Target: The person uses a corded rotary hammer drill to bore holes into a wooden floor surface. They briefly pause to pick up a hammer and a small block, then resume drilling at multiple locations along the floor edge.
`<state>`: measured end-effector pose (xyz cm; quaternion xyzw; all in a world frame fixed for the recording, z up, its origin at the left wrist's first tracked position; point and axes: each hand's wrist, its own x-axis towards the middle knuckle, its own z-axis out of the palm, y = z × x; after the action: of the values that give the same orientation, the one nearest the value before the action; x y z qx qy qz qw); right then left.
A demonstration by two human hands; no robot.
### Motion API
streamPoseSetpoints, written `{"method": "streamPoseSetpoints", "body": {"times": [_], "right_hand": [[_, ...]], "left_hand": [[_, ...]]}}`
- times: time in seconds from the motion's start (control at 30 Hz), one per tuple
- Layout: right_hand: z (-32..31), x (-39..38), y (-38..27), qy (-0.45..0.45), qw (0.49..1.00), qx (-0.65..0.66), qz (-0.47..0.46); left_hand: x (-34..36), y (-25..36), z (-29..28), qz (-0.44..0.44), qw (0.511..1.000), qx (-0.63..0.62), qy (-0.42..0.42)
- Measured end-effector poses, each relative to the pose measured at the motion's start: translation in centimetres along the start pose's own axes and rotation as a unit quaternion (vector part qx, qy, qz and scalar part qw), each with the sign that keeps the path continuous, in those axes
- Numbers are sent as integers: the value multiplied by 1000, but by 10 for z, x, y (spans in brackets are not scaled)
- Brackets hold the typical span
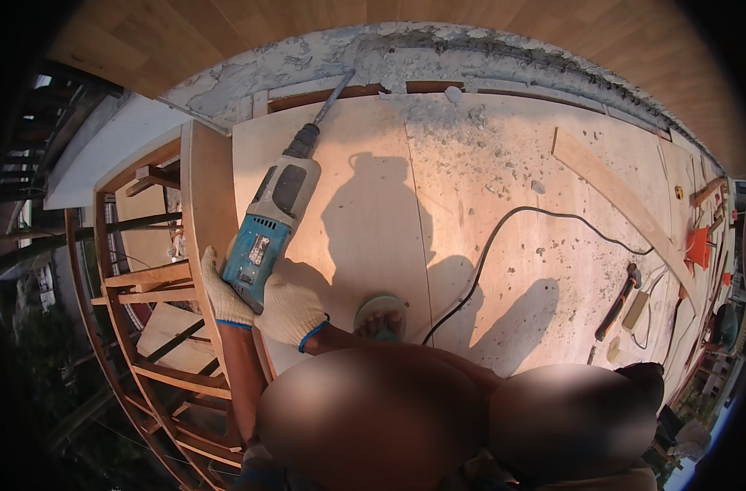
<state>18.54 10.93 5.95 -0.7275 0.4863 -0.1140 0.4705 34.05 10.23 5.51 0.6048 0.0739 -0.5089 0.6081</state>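
A teal and grey rotary hammer [262, 237] slants up and away from me, its long steel bit [335, 98] reaching the rough concrete edge [307, 57]. Both my hands wear cream knitted gloves with blue cuffs. Around the rear of the tool, on its left side, my left hand [226, 293] is closed. My right hand [291, 311] wraps the tool's rear end from the right; the handle itself is hidden by the gloves. Whether the bit's tip presses into the concrete I cannot tell.
Plywood sheets [373, 221] carry grey rubble [455, 123]. A black cable [504, 219] curves across them. On the right lie a loose plank [619, 196], a hammer [619, 303] and an orange object [698, 247]. An open wooden frame [205, 204] borders the left. My sandalled foot [381, 317] stands near.
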Motion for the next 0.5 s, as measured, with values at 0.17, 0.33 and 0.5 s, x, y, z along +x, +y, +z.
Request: {"method": "streamPoseSetpoints", "body": {"times": [0.17,0.33,0.5], "right_hand": [[-6,9,-7,-23,999,35,22],[5,19,-15,-15,999,32,20],[26,33,-24,19,999,48,1]], "left_hand": [[10,7,0,-29,1000,5,-6],[35,18,-18,-13,1000,20,-19],[55,36,-28,-32,998,42,-37]]}}
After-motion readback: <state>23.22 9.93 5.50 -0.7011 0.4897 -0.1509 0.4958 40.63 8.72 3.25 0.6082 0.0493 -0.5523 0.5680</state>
